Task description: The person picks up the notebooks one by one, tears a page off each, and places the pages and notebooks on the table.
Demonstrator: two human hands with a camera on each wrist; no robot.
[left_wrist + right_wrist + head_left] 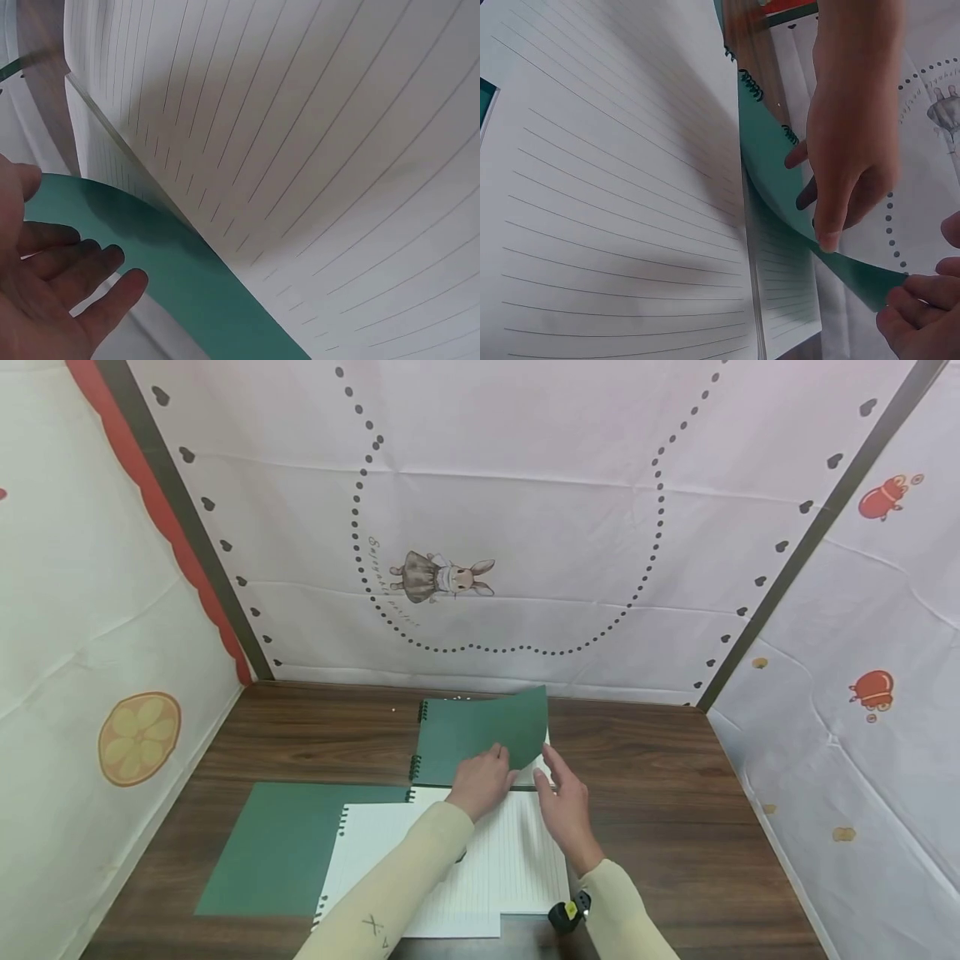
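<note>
In the head view, a green-covered spiral notebook (pixel 480 718) lies at the back, binding at left, its cover's right side curled up off a lined page. My left hand (pixel 480 783) reaches across onto this cover. In the right wrist view, the left thumb meets the cover's edge, the other fingers lying loosely over the green. My right hand (pixel 566 814) is at the lifted right edge; in the right wrist view its bent fingers (pixel 922 296) pinch the cover's end. Below both hands spread white lined pages (pixel 525 852).
At left, a green sheet-like cover (pixel 277 852) lies on the wooden table (pixel 660 827), partly under a white page with a spiral edge (pixel 330 860). White patterned cloth (pixel 525 527) hangs behind and on both sides. A black strap device (pixel 567 912) sits at the right wrist.
</note>
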